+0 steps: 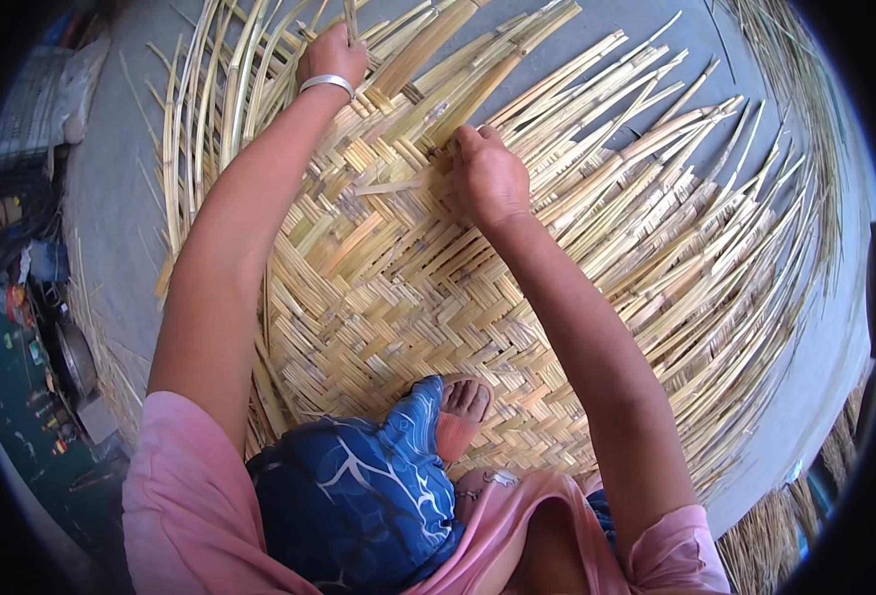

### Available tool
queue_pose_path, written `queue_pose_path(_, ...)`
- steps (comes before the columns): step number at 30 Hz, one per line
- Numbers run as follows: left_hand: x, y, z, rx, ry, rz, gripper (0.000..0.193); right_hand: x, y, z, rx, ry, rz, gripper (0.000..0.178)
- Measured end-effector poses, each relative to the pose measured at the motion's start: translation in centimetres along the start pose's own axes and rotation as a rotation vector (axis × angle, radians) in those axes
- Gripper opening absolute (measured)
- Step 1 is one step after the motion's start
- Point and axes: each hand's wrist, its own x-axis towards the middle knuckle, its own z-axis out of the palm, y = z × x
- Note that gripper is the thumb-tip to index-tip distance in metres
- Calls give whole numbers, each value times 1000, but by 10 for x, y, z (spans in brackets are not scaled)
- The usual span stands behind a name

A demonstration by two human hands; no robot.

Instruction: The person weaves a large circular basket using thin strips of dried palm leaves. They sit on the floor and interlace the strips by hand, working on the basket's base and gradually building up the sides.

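Note:
A large mat of flat, straw-coloured split reeds (398, 307) lies under my arms, woven in a zigzag pattern, with long loose strip ends fanning out at its far and right sides. At the far left edge my left hand (335, 58), with a silver bangle at the wrist, is closed round an upright reed strip (350, 14). My right hand (490, 177) is closed in a fist low over the weave, right of the left hand and nearer to me. Its fingertips press at a reed strip there; the exact grip is partly hidden.
My sandalled foot (463, 412) rests on the near part of the mat. Grey floor (120, 198) surrounds it. Thin stalks (800, 89) lie at the far right, and bundled dry stalks (770, 545) at the lower right. Assorted household items (66, 347) stand along the left.

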Motion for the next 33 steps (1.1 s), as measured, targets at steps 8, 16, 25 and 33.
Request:
queue_pose_path(8,22,1,3,11,22,35,27,0,-8,-5,-328,-96,-164,16)
queue_pose_path(16,21,-30,3,259,-97,119,32,0,4,-1,-332,-58,-278,14)
queue_pose_path(25,24,-28,-17,404,-197,175,51,-4,4,0,-245,-8,-241,16)
queue_pose_path(33,-20,8,5,-123,-42,586,43,-12,6,4,-132,73,-212,20)
